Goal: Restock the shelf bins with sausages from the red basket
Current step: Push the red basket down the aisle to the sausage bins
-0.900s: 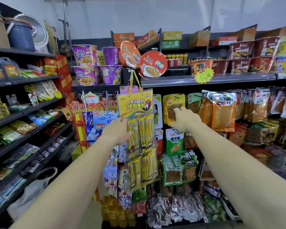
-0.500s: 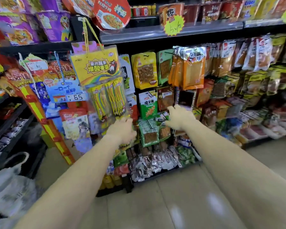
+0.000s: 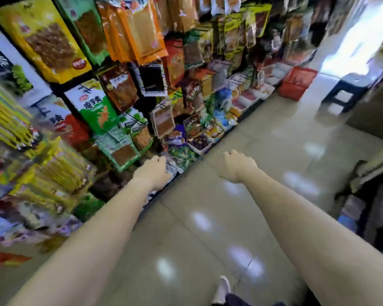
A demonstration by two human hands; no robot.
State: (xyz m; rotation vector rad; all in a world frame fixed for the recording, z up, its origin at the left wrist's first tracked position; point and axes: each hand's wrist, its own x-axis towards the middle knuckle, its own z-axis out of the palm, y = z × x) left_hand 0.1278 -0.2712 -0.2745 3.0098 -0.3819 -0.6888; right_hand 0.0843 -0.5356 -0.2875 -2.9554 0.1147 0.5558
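Green pack (image 3: 93, 107) reads 魔芋爽; the other labels are blurred. Red basket (image 3: 296, 83), mesh-sided, on floor by the shelf, contents unclear. My left hand (image 3: 152, 173) and right hand (image 3: 236, 166): loosely curled, empty.

The basket (image 3: 296, 83) is showing red and the stool (image 3: 347, 91) is looking dark blue. A yellow packet (image 3: 42, 38), orange packets (image 3: 139, 29) and a green-and-white packet (image 3: 95, 107) are glowing bright, while the floor (image 3: 208, 217) is gleaming pale beige with white glints.
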